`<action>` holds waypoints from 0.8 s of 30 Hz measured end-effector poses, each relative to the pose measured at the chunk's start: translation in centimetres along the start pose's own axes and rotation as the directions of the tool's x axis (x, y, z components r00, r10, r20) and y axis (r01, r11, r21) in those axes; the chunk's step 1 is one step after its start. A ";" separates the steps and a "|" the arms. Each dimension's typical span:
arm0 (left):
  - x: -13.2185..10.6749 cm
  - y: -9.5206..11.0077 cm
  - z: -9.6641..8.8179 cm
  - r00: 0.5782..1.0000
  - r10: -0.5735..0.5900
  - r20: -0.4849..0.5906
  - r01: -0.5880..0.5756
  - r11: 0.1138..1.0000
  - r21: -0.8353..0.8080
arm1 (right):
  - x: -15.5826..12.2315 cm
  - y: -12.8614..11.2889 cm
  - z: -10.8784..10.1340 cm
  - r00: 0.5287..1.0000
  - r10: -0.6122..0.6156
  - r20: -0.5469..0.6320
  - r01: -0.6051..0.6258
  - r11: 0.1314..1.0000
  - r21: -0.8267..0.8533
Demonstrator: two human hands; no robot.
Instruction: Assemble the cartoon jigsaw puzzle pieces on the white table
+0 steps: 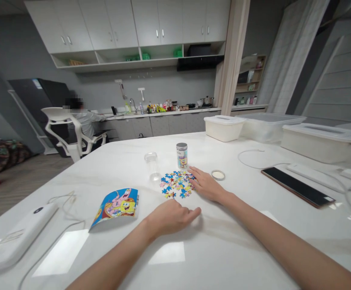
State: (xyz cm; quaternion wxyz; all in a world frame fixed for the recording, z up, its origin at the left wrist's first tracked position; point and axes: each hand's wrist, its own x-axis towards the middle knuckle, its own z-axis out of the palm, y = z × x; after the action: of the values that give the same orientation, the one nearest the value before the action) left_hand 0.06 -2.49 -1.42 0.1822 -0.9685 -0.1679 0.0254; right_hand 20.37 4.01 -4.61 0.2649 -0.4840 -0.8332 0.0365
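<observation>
Nearest you: your left hand (174,217), knuckles up, fingers curled under, one digit pointing right; cannot tell whether it pinches anything. Slightly farther: your right hand (207,185), fingers stretched out, tips at pile's right edge. Puzzle pieces (177,184) lie on white table (211,245), ahead of left hand, left of right hand; loose roundish spread, no clear long axis. Right hand is nearer, seemingly touching pieces; left sits just short. Beyond pile: clear jar (154,175) leftward, silver-lidded can (182,157) behind.
</observation>
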 end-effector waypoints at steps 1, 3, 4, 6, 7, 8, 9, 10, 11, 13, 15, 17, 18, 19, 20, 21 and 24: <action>0.2 0.2 0.1 1.000 -0.001 -0.007 0.001 1.000 -0.001 | 0.1 -0.1 0.2 1.000 -0.004 -0.007 0.004 1.000 0.004; 0.5 0.3 0.3 0.999 -0.036 -0.014 0.036 0.999 -0.004 | 0.2 -0.4 0.4 1.000 -0.014 -0.021 0.014 1.000 -0.008; 0.6 0.3 0.4 0.998 -0.061 -0.014 0.060 0.998 -0.003 | 0.3 -0.6 0.4 1.000 -0.015 -0.027 0.014 1.000 -0.018; 0.6 0.1 0.6 0.994 -0.110 -0.017 0.110 0.994 0.006 | 0.6 -0.8 0.3 1.000 -0.025 -0.015 0.025 0.999 -0.034; 0.7 0.0 0.6 0.992 -0.123 -0.018 0.124 0.992 0.008 | 0.8 -0.8 0.3 0.999 -0.038 0.005 0.038 0.999 -0.033; 0.7 0.0 0.6 0.991 -0.131 -0.020 0.131 0.991 0.009 | 1.1 -0.7 0.4 0.997 -0.062 0.037 0.063 0.998 -0.027; 0.7 0.0 0.6 0.991 -0.132 -0.022 0.132 0.991 0.009 | 1.4 -0.6 0.4 0.994 -0.086 0.072 0.087 0.996 -0.013; 0.7 0.1 0.6 0.991 -0.129 -0.024 0.129 0.992 0.009 | 1.6 -0.4 0.5 0.990 -0.098 0.096 0.099 0.995 0.003; 0.7 0.2 0.6 0.992 -0.124 -0.026 0.124 0.992 0.011 | 1.8 -0.2 0.6 0.988 -0.100 0.120 0.099 0.995 0.015; 0.8 0.4 0.7 0.993 -0.110 -0.035 0.111 0.994 0.022 | 2.1 0.1 0.9 0.984 -0.088 0.154 0.086 0.996 0.022; 0.9 0.3 0.8 0.995 -0.090 -0.051 0.092 0.995 0.036 | 2.1 0.2 1.0 0.985 -0.076 0.155 0.075 0.997 0.012; 0.6 -0.4 0.7 0.994 -0.092 -0.066 0.095 0.994 0.047 | 2.0 0.2 1.0 0.987 -0.074 0.140 0.075 0.997 0.002; 0.2 -1.0 0.6 0.989 -0.124 -0.076 0.128 0.990 0.052 | 1.9 0.1 0.9 0.988 -0.078 0.131 0.079 0.997 -0.002; -0.3 -1.8 0.4 0.982 -0.175 -0.069 0.179 0.982 0.056 | 1.8 0.1 0.8 0.989 -0.083 0.123 0.085 0.996 -0.008; -0.9 -2.7 0.2 0.966 -0.255 -0.049 0.258 0.965 0.056 | 1.7 0.0 0.7 0.989 -0.089 0.116 0.092 0.996 -0.014; -1.7 -3.7 -0.1 0.936 -0.351 -0.011 0.352 0.935 0.047 | 1.7 0.0 0.6 0.990 -0.094 0.108 0.096 0.995 -0.020; -4.0 -6.4 -0.4 0.856 -0.517 0.020 0.516 0.855 0.057 | 1.5 -0.1 0.2 0.992 -0.089 0.091 0.093 0.995 -0.041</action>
State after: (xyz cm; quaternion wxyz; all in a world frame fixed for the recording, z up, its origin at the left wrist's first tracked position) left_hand -5.74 1.65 1.28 0.2032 -0.8826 -0.4240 -0.0033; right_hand 19.59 5.26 -4.16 0.2181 -0.4491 -0.8660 0.0270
